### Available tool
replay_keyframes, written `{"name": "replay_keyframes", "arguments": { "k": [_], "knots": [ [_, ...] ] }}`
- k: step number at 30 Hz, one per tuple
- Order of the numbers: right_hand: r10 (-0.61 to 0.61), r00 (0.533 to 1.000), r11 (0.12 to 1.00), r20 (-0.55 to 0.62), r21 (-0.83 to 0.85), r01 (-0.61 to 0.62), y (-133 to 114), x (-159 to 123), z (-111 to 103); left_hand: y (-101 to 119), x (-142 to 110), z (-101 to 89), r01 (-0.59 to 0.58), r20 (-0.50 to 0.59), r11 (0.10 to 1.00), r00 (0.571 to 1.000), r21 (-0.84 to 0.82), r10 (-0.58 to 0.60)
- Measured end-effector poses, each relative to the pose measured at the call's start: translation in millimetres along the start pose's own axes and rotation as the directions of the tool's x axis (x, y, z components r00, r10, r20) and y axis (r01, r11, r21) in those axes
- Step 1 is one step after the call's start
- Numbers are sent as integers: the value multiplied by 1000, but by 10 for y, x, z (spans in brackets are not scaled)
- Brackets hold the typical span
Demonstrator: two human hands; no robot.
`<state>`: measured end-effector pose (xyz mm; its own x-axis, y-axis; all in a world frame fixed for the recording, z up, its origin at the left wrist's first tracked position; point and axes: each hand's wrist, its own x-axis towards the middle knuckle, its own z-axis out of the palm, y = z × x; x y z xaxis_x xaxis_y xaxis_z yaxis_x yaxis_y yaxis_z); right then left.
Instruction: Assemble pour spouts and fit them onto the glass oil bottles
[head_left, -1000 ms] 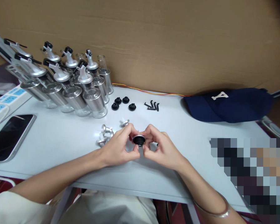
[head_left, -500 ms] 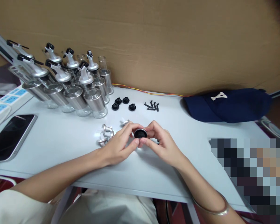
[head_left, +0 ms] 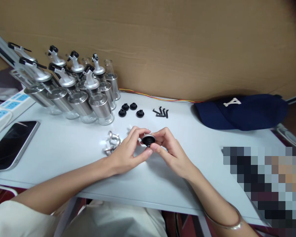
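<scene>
Between my two hands is a pourer top (head_left: pixel 148 141), a silver disc with a ribbed black stopper facing me. My left hand (head_left: pixel 132 148) curls round its left side, thumb under the stopper's tip. From the right, my right hand (head_left: pixel 169 148) pinches the rim and stopper with thumb and fingers. Silver spout pieces (head_left: pixel 112 142) lie by my left hand, partly hidden behind it. Beyond my hands sit several black stoppers (head_left: pixel 133 106), and to their right several thin black levers (head_left: pixel 162 112).
Glass-and-steel bottles (head_left: pixel 98 107), most with silver pourers, crowd the back left. A phone (head_left: pixel 13 144) and a white power strip (head_left: pixel 8 107) lie at the left. A navy cap (head_left: pixel 244 113) rests at the back right; a blurred-out patch covers the right edge.
The pourer top has tilted slightly, showing more of its black stopper. My left thumb has shifted a little to the right under it, and my fingers have moved slightly.
</scene>
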<state>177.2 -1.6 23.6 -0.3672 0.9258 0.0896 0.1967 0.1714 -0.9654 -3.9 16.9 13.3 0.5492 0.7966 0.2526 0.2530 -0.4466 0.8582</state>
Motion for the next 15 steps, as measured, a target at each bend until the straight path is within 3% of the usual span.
{"name": "replay_keyframes", "arguments": {
  "k": [7, 15],
  "knots": [
    [-31, 999, 1000, 30, -3, 31, -32, 18, -14, -1, -6, 17, -38, -90, 999, 995, -8, 37],
    [-133, 979, 989, -154, -91, 120, -26, 68, -18, -2, -13, -4, -249, -74, 945, 960, 213, 270]
  ]
}}
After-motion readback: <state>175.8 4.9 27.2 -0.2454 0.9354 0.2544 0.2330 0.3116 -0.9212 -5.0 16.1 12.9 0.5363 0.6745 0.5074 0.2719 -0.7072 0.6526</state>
